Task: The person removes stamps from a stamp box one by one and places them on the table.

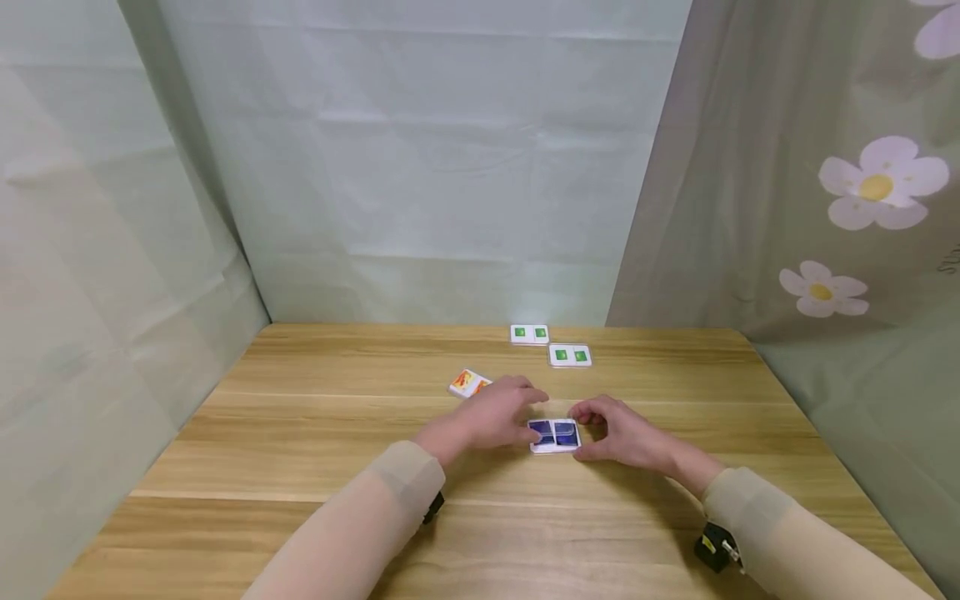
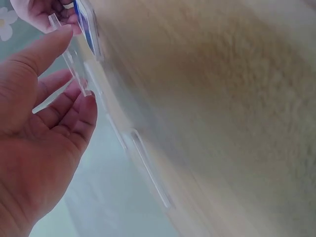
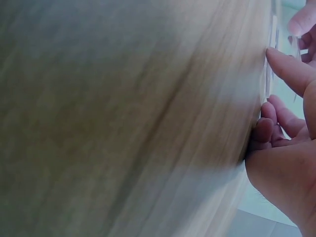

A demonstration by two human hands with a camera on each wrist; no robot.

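A flat clear-edged case with two dark blue pictures (image 1: 554,447) lies on the table. From its left side my left hand (image 1: 495,414) reaches over, and in the left wrist view it pinches a thin clear plastic plate (image 2: 74,69) between thumb and fingers. That plate stands close by the blue case (image 2: 89,29), overlapping it in the head view. My right hand (image 1: 618,431) holds the right end of the case, thumb at the near corner and curled fingers at the far one. The right wrist view shows the case edge-on between thumb and fingers.
Behind my left hand, a case with orange and yellow pictures (image 1: 462,381) is partly covered. Two cases with green pictures, one at the back edge (image 1: 529,335) and one slightly nearer (image 1: 570,356), lie farther off on the wooden table (image 1: 300,467). Pale curtains (image 1: 420,167) enclose it.
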